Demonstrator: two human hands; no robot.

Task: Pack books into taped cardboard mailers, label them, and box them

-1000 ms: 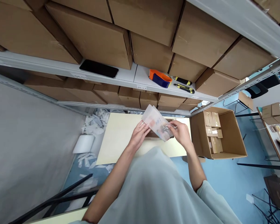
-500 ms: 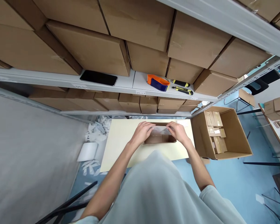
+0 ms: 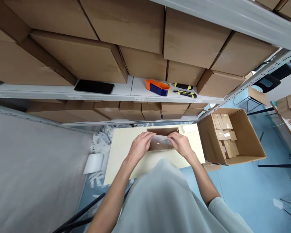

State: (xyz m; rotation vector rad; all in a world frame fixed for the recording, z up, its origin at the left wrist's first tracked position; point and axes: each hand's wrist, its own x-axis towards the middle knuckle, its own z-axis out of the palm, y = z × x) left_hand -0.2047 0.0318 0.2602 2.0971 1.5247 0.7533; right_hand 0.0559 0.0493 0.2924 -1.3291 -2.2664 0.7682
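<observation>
My left hand (image 3: 141,145) and my right hand (image 3: 180,144) pinch opposite ends of a thin whitish, see-through sheet (image 3: 160,138), perhaps plastic bag or film; its exact kind is unclear. It stretches between my fingertips over an open cardboard box (image 3: 162,130). That box rests on a cream-coloured tabletop (image 3: 121,152), with its far inner wall and part of its inside showing. Both hands stay close to the box's two short sides and cover some of its edges. A small white paper (image 3: 189,128) lies on the tabletop beyond my right hand.
Ahead, a shelf holds many cardboard boxes, a black phone (image 3: 94,86), an orange and blue tape roll or holder (image 3: 157,87) and two yellow-black cutters (image 3: 185,94). At right stands a large open carton (image 3: 247,139) with small boxes inside. Paper scraps (image 3: 100,142) lie at left.
The view has shifted slightly. Both hands and the sheet have come a little lower, nearer to me, relative to the box, whose far wall shows more.
</observation>
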